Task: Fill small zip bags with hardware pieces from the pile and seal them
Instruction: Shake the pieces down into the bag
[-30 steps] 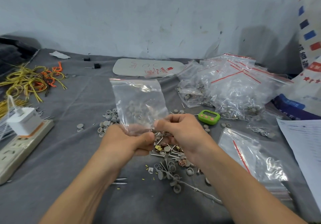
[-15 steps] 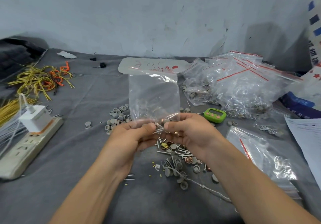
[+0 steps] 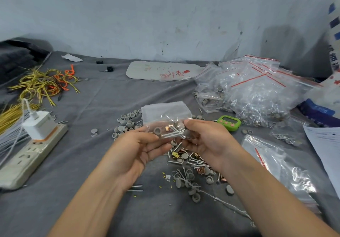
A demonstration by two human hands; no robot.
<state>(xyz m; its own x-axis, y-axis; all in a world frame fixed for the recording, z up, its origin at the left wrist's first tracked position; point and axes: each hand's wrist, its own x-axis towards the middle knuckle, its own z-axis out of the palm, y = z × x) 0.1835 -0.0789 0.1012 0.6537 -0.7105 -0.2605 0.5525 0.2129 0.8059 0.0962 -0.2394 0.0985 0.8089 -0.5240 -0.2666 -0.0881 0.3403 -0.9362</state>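
Many filled bags [image 3: 257,99] heap at the table's [image 3: 88,172] far-right edge, while left hand [image 3: 139,148] and right hand [image 3: 207,141] pinch another loaded bag [image 3: 165,116], a hardware pile [image 3: 191,165] left below.

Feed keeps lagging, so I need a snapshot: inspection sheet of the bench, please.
Surface: creased grey cloth.
Job's things: bag with screws, caps and a copper clip inside, above the pile; filled bags heaped right; seal state unclear.
Clutter: green timer, papers, white card.
Grippers: left hand and right hand each pinch the bag's near end.
Cables: yellow and orange wires at left; charger in a power strip.
Surroundings: scuffed wall behind.
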